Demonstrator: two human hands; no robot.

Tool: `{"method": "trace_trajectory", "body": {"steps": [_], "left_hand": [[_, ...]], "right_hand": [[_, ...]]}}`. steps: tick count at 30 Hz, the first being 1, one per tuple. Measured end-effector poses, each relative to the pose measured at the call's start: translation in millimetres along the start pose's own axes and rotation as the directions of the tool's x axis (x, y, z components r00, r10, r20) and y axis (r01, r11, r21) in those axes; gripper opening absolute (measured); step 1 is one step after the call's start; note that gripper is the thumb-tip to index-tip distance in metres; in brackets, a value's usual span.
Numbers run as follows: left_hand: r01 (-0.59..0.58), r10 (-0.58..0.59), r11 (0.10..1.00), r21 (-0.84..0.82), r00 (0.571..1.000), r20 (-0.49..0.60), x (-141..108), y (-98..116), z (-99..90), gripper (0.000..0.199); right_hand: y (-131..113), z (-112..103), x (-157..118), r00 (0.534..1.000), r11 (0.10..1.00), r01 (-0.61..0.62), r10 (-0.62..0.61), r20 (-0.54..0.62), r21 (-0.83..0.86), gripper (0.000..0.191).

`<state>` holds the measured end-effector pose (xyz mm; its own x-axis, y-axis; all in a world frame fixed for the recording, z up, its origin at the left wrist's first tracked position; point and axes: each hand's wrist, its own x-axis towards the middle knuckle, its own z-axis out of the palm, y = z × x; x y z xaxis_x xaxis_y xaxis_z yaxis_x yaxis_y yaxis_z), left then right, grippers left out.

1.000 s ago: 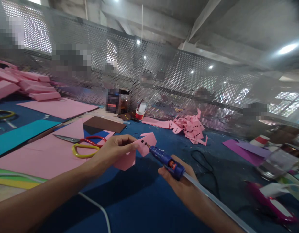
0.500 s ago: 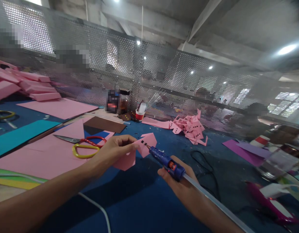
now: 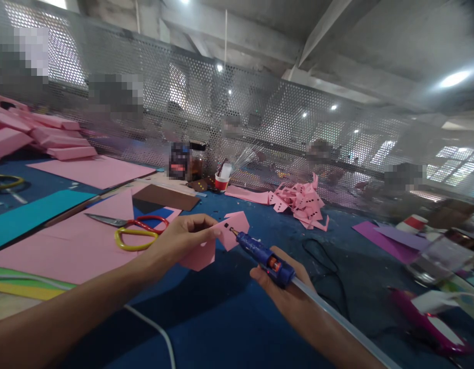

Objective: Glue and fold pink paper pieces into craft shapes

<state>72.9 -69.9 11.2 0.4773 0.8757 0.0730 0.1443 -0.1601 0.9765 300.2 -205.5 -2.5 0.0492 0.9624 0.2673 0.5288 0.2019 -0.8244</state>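
Note:
My left hand (image 3: 186, 236) pinches a pink paper cutout (image 3: 237, 228) that bears small black squares, holding it above the blue tabletop (image 3: 229, 318). My right hand (image 3: 287, 287) is wrapped round a blue hot glue gun (image 3: 260, 253), a long clear glue stick (image 3: 333, 312) running out of its back. The gun's nozzle meets or nearly meets the cutout beside the black squares. Left of my left hand, scissors (image 3: 137, 238) with red and yellow handles lie on a large pink sheet (image 3: 67, 251).
Folded pink pieces (image 3: 37, 128) are heaped at the far left. A pile of pink cutouts (image 3: 300, 202) lies at the back, near a red and white cup (image 3: 221, 182). On the right are a clear container (image 3: 440, 256) and a magenta device (image 3: 429, 323). A perforated metal screen (image 3: 144, 66) stands behind.
The glue gun's nozzle has shifted very slightly against the cutout. Both hands keep their grip and are nearly still.

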Motion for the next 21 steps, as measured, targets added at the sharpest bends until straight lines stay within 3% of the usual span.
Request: {"method": "trace_trajectory", "body": {"steps": [21], "left_hand": [[-0.007, 0.007, 1.0, -0.018, 1.0, -0.018, 1.9, -3.1, -2.0, 0.042]], "right_hand": [[3.0, 1.0, 0.5, 0.998, 0.998, 0.026, -0.03, -0.06, -0.051, 0.037]]}}
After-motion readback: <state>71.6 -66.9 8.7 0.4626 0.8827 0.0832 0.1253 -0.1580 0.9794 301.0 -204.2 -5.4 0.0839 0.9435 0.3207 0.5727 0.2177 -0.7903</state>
